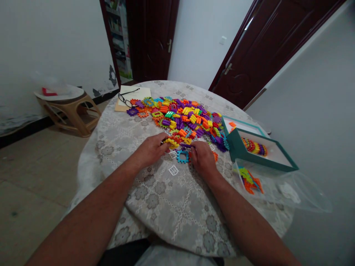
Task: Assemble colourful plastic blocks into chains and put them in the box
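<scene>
My left hand (pixel 152 148) is closed on a yellow toothed building piece (pixel 172 143) at the near edge of a heap of colourful plastic building pieces (pixel 191 114). A purple piece (pixel 186 145), thin as seen from here, is pinched between the fingers of my right hand (pixel 203 158). Between the hands, a blue square frame piece (pixel 182 156) lies flat on the cloth. White lattice window piece (pixel 173 170) rests nearer to me, with another beside the blue frame. Orange pieces (pixel 215 156) are partly hidden by my right hand.
A teal box (pixel 257 162) holding beaded strings stands at the right. Before it is a clear plastic container (pixel 294 188) with green and orange pieces. Black glasses (pixel 126 100) lie by a paper pad (pixel 138 91) at the back left. A stool (pixel 74 111) stands left.
</scene>
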### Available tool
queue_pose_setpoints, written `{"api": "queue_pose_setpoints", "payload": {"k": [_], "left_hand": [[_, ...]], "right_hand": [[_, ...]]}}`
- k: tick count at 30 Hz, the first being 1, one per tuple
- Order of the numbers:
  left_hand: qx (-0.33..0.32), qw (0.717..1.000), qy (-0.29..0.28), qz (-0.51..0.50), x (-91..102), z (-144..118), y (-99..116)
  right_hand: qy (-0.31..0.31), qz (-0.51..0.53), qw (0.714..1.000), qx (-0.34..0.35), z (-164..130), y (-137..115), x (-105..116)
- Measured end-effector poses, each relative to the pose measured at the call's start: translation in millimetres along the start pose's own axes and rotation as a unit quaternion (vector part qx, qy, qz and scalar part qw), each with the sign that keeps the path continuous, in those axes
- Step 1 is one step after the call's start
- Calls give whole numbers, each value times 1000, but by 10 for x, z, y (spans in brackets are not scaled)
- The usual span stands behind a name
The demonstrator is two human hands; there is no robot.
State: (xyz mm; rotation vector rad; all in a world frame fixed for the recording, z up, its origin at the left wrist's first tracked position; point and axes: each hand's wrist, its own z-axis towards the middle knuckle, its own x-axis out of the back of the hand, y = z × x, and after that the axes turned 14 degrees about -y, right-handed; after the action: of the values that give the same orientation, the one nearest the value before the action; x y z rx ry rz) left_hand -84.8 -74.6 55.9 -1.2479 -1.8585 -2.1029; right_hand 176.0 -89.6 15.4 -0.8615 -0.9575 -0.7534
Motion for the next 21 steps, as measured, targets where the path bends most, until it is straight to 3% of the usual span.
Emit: {"api": "queue_pose_setpoints", "payload": {"k": [3, 5, 8, 12, 16, 21], "left_hand": [[-25, 999, -19, 16, -54, 9, 8], [-42, 999, -27, 22, -99, 23, 19], [-51, 998, -33, 25, -158, 43, 43], [-48, 998, -24, 19, -211, 56, 56], [-51, 998, -25, 2, -236, 67, 41], [-46, 996, -67, 41, -209, 89, 22]], "right_hand": [[82, 71, 993, -37, 7, 40, 32], [97, 149, 981, -74, -17, 13, 45], [63, 277, 952, -112, -72, -87, 36], [13, 374, 922, -102, -112, -217, -8], [0, 389, 919, -69, -102, -258, -28], [-28, 256, 966, 38, -101, -296, 71]]}}
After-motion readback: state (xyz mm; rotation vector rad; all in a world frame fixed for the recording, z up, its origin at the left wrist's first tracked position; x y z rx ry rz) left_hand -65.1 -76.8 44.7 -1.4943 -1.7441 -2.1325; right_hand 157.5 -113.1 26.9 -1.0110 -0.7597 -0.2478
